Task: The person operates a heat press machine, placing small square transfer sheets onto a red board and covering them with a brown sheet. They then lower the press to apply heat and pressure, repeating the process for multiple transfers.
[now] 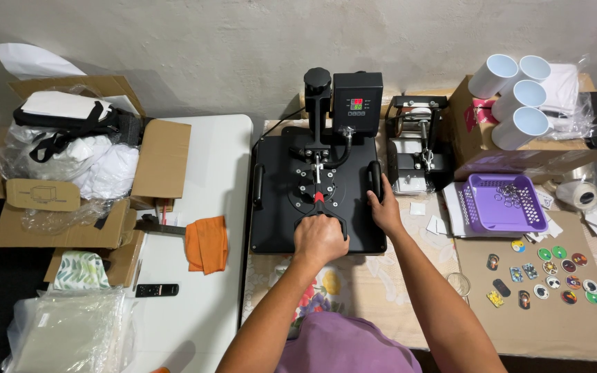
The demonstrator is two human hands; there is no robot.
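Observation:
A black heat press (278,207) sits in the middle of the table, its upper plate lowered flat. My left hand (319,238) is closed around the press's front handle near the plate's front edge. My right hand (383,206) rests on the right side handle of the plate, fingers wrapped on it. A black control box (357,103) with lit red and green digits stands at the back of the press.
A smaller mug press (416,148) stands right of the heat press. Further right: white mugs (516,97), a purple basket (506,204), several round printed badges (554,273). On the white table at left: an orange cloth (206,243), a black remote (157,290), cardboard boxes (70,179).

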